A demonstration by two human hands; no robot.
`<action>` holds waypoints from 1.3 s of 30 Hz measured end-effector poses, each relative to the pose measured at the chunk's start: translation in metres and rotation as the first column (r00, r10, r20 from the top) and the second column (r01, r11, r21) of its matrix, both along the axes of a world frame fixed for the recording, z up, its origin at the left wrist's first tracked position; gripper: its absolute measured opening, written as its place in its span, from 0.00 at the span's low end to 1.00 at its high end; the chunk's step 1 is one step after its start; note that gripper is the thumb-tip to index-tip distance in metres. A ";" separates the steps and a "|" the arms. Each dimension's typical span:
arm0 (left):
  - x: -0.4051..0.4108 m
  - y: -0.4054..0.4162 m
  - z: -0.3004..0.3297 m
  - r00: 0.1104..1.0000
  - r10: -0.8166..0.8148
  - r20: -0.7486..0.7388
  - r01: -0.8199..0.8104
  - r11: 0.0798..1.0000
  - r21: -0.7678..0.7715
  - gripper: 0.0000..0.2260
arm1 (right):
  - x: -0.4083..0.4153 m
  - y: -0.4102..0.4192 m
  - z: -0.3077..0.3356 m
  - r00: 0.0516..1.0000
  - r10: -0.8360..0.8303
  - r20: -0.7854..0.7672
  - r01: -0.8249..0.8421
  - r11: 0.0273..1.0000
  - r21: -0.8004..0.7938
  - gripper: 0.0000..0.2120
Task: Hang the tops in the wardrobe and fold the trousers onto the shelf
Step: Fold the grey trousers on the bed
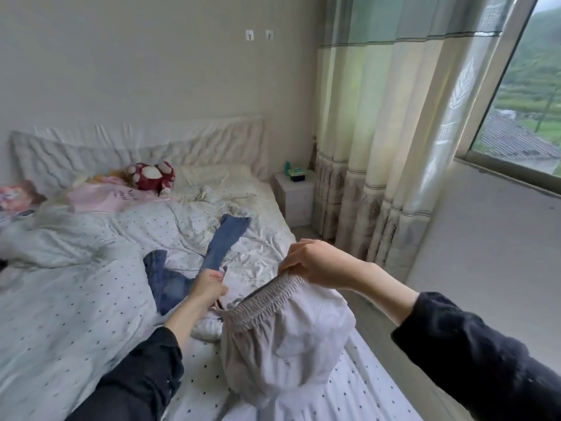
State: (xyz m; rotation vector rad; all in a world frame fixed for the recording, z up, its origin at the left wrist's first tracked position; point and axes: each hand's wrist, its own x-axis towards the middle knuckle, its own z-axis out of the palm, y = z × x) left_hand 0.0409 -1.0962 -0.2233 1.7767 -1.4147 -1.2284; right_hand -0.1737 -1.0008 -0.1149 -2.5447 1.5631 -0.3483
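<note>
Light grey trousers (282, 347) with an elastic waistband hang above the bed, held up by both hands. My right hand (312, 262) grips the right end of the waistband. My left hand (209, 288) is closed on the waistband's left end, near its drawstring. Blue jeans (218, 247) lie spread on the dotted quilt just beyond my left hand. A pink top (106, 197) lies near the pillows at the back left. No wardrobe or shelf is in sight.
The bed (76, 299) fills the left and middle, with a rumpled dotted quilt and a red plush toy (151, 176) by the headboard. A white nightstand (294, 196) stands beside the bed. Curtains (379, 147) and a window (528, 101) are on the right.
</note>
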 end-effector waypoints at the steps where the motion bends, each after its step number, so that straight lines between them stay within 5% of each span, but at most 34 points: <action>1: 0.001 0.000 0.004 0.998 -0.029 -0.059 0.026 0.998 -0.051 0.16 | -0.001 -0.001 -0.004 0.999 -0.028 0.035 0.028 0.999 0.024 0.09; 7: -0.005 0.017 0.067 0.928 -0.367 -0.066 0.323 0.880 -0.349 0.15 | -0.007 -0.009 -0.021 0.975 -0.146 0.165 0.154 0.987 -0.035 0.10; 12: -0.019 0.023 0.101 0.808 -0.587 -0.045 0.542 0.772 -0.332 0.15 | -0.007 -0.012 -0.015 0.934 -0.072 0.351 0.181 0.940 -0.289 0.08; 18: -0.022 0.020 0.124 0.727 -0.686 -0.031 0.652 0.704 -0.283 0.14 | -0.011 -0.014 -0.007 0.890 -0.078 0.450 0.199 0.954 -0.227 0.09; 21: -0.024 0.021 0.128 0.733 -0.678 0.064 0.661 0.686 -0.302 0.09 | -0.013 -0.016 -0.004 0.891 -0.111 0.439 0.232 0.945 -0.231 0.10; 23: -0.024 0.023 0.128 0.710 -0.665 0.230 0.704 0.669 -0.237 0.22 | -0.013 -0.017 -0.005 0.918 -0.118 0.378 0.224 0.942 -0.252 0.09; 26: -0.028 0.033 0.120 0.529 -0.545 0.651 0.768 0.634 -0.093 0.37 | -0.011 -0.018 -0.004 0.893 -0.140 0.428 0.262 0.934 -0.242 0.09; 30: -0.029 0.030 0.129 0.560 -0.324 0.763 0.735 0.619 -0.277 0.17 | -0.012 -0.021 0.008 0.767 -0.246 0.593 0.352 0.934 -0.067 0.20; 34: -0.018 0.015 0.155 0.598 -0.386 0.703 0.747 0.587 -0.313 0.15 | -0.030 -0.030 0.005 0.648 -0.296 0.702 0.135 0.952 0.276 0.46; 36: -0.012 0.006 0.169 0.618 -0.417 0.667 0.744 0.585 -0.323 0.15 | -0.037 -0.033 0.004 0.674 -0.317 0.668 0.100 0.934 0.343 0.39; 39: -0.009 -0.007 0.180 0.638 -0.417 0.647 0.739 0.569 -0.362 0.13 | -0.036 -0.041 0.009 0.680 -0.322 0.659 0.146 0.940 0.308 0.10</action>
